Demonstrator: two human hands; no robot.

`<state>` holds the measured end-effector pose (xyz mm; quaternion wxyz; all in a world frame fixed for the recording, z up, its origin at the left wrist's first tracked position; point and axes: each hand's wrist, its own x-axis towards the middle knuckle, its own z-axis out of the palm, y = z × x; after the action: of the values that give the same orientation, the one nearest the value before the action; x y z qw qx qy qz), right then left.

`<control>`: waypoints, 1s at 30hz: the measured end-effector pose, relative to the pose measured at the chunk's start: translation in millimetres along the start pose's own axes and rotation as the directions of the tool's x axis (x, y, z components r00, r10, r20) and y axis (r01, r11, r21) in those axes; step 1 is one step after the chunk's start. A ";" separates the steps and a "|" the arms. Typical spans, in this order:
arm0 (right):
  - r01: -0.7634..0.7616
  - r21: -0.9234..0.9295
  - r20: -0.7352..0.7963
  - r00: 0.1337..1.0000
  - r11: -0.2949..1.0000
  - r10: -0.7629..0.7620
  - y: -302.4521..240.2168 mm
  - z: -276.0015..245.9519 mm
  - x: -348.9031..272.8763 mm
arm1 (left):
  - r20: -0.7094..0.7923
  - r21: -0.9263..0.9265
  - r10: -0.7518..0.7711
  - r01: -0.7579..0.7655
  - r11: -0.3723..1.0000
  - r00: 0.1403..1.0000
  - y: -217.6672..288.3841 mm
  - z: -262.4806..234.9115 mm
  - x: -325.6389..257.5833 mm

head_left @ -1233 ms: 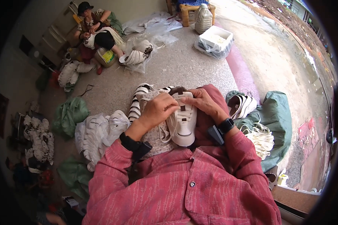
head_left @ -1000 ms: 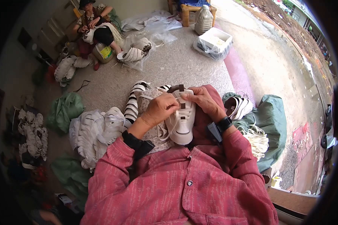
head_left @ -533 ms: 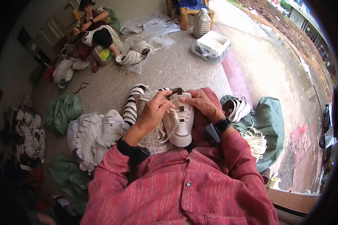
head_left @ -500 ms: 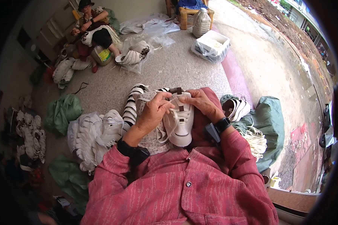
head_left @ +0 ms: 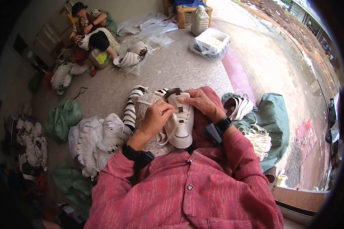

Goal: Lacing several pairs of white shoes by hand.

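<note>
A white sneaker (head_left: pixel 183 131) with dark brown tabs rests on my lap, its toe pointing toward me. My right hand (head_left: pixel 203 102) grips its far right side, the thumb pressed on the tongue near the top. Left of the shoe, my left hand (head_left: pixel 156 117) is closed in a pinch on a white shoelace (head_left: pixel 172 128), which hangs in a loop along the shoe's left side. Part of the lacing shows across the front of the tongue. The fingertips of my left hand partly hide what they pinch.
Bundles of white shoes (head_left: pixel 90 141) lie at my left, near a green sack (head_left: pixel 64 116). To my right are more shoes (head_left: pixel 238 108), a bundle of white laces (head_left: pixel 259 141) and a green sack (head_left: pixel 275 126). A white box (head_left: pixel 213 41) stands ahead. Another person (head_left: pixel 90 28) sits at the far left.
My left hand has drawn back slightly toward me and its fingers have closed from a looser spread into a pinch. My right hand keeps its hold on the sneaker.
</note>
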<state>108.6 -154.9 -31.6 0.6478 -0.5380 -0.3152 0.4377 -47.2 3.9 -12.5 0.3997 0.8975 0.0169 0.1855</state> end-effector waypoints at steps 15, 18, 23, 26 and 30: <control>-0.010 -0.034 0.008 1.000 0.999 0.010 -1.8 0.1 0.3 | 0.108 -0.164 -0.040 0.058 0.985 0.993 -6.9 8.3 12.6; -0.023 -0.042 0.011 1.000 0.999 0.023 -1.6 -1.3 0.6 | 0.049 -0.106 0.001 0.004 0.994 0.999 -6.6 13.6 10.7; 0.031 0.014 0.025 0.999 0.999 -0.031 0.8 -2.0 1.8 | 0.088 -0.333 -0.220 0.237 0.913 0.972 -2.0 11.6 4.4; 0.003 0.004 0.019 1.000 1.000 -0.003 2.0 -3.0 3.3 | 0.082 -0.425 -0.262 0.271 0.864 0.962 1.5 15.3 5.3; 0.004 -0.005 0.001 1.000 1.000 -0.004 2.6 -4.0 3.7 | 0.033 -0.459 -0.231 0.220 0.861 0.972 4.3 20.4 10.9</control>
<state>113.2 -153.2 -35.3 0.6472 -0.5389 -0.3177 0.4355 -30.4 -11.6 -18.3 0.6193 0.7669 0.0822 0.1467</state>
